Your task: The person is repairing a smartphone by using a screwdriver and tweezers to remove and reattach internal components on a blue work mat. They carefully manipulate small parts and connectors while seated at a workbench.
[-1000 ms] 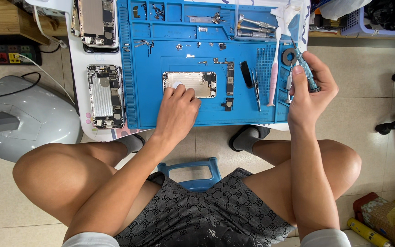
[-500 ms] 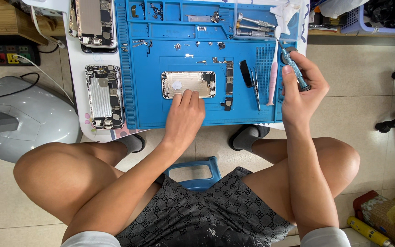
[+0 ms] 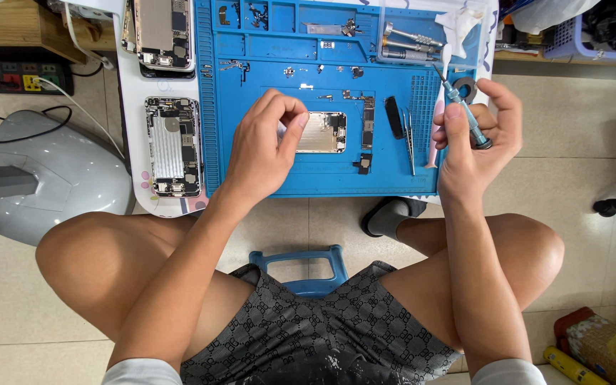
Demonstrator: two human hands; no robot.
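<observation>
Centre of frame, on the blue repair mat [image 3: 251, 178], I see my left hand [image 3: 262, 146] with thumb and forefinger pinched nearly closed over the left end of a stripped phone housing [image 3: 326, 132]; whether anything sits in the pinch I cannot tell. Right of frame, my right hand [image 3: 475, 139] grips a blue screwdriver [image 3: 463, 113], fingers curled round it, tip pointing up-left. Count: three opened phones, one on the mat, two [image 3: 172, 146] [image 3: 162, 32] on the white tabletop at left. One pair of tweezers [image 3: 409, 139] beside a black strip. Tiled floor, blue stool [image 3: 301, 267] under me, grey fan base [image 3: 51, 175] at left.
</observation>
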